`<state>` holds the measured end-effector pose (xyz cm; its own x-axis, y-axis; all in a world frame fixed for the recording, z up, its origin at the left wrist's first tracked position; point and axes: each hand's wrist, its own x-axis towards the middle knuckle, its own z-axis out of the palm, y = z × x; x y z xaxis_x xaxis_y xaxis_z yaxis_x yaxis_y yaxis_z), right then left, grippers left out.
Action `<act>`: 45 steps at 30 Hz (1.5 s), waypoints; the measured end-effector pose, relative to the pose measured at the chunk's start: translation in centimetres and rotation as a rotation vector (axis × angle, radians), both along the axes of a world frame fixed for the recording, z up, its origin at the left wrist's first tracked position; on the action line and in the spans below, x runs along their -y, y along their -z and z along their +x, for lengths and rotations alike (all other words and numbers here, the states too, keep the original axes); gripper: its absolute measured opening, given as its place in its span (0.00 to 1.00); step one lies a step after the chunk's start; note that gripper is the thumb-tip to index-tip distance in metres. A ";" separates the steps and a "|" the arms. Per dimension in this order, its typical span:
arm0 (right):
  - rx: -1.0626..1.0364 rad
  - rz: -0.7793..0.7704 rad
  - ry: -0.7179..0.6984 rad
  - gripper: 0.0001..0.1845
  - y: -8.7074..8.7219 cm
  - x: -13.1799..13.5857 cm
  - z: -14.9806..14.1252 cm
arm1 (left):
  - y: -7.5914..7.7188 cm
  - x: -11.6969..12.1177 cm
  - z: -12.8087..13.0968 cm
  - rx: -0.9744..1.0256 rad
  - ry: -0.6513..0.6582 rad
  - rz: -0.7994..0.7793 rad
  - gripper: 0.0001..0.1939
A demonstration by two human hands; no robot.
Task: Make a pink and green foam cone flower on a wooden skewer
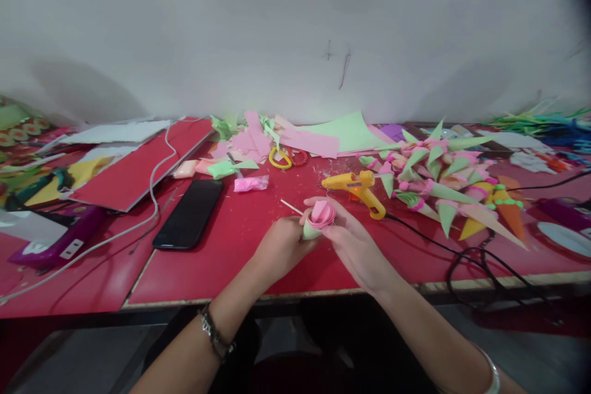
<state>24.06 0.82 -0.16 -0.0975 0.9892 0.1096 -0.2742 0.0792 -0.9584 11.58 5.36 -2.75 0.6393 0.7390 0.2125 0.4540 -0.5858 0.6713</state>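
Note:
A pink rolled paper flower (322, 214) with a pale green paper base (311, 232) is held between my two hands above the red table. My left hand (285, 245) closes round the green base from the left. A thin pale stick (290, 207) juts out to the upper left beside its fingers. My right hand (354, 239) curls round the flower's right side, thumb and fingers against the pink petals. Just beyond my right hand lies a yellow glue gun (355, 188) with its nozzle pointing left.
Finished paper flowers (434, 175) are heaped at right, near the glue gun's black cord (425, 240). A black phone (188, 214) lies at left, by a white cable (154, 184). Behind are yellow-handled scissors (280, 159), paper scraps (252, 138) and clay packets (252, 183). Purple power strip (69, 240) stands far left.

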 end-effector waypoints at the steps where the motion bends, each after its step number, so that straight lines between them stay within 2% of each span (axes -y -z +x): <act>1: -0.002 0.005 -0.001 0.10 0.0 0.0 0.0 | 0.0 0.0 0.0 -0.015 -0.009 0.002 0.06; 7: 0.013 0.039 0.010 0.11 0.2 -0.1 0.0 | 0.3 -0.1 0.0 -0.058 -0.034 0.016 0.06; 14: 0.044 0.059 -0.045 0.13 0.4 0.0 0.5 | 0.1 0.1 0.0 0.049 0.072 -0.027 0.05; 22: 0.034 0.041 -0.069 0.13 0.5 0.0 0.3 | 0.4 0.2 -0.3 0.075 0.089 -0.086 0.06; 25: 0.049 0.090 -0.082 0.14 0.6 0.1 0.4 | 0.2 0.2 -0.2 0.115 0.101 -0.100 0.05; 28: 0.132 0.167 -0.112 0.17 0.5 0.3 0.6 | -0.1 0.3 -0.1 0.182 0.135 -0.112 0.03; 31: 0.342 0.227 -0.104 0.21 0.1 0.7 0.8 | -0.4 0.3 -0.1 0.207 0.182 -0.105 0.05; 35: 0.597 0.379 -0.072 0.19 -0.4 0.9 0.7 | -0.5 0.3 -0.4 0.215 0.188 -0.126 0.05; 41: 0.635 0.487 -0.020 0.16 -0.6 0.8 0.8 | -1.7 0.2 -1.1 0.134 0.188 -0.171 0.06; 45: 0.638 0.489 0.016 0.23 -0.4 0.8 0.7 | -2.2 -0.1 -1.3 0.114 0.184 -0.118 0.04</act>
<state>24.75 0.00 0.23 -0.2737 0.8453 0.4587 0.3195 0.5298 -0.7857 10.26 5.41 -0.56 0.7421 0.6364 0.2103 0.2640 -0.5659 0.7810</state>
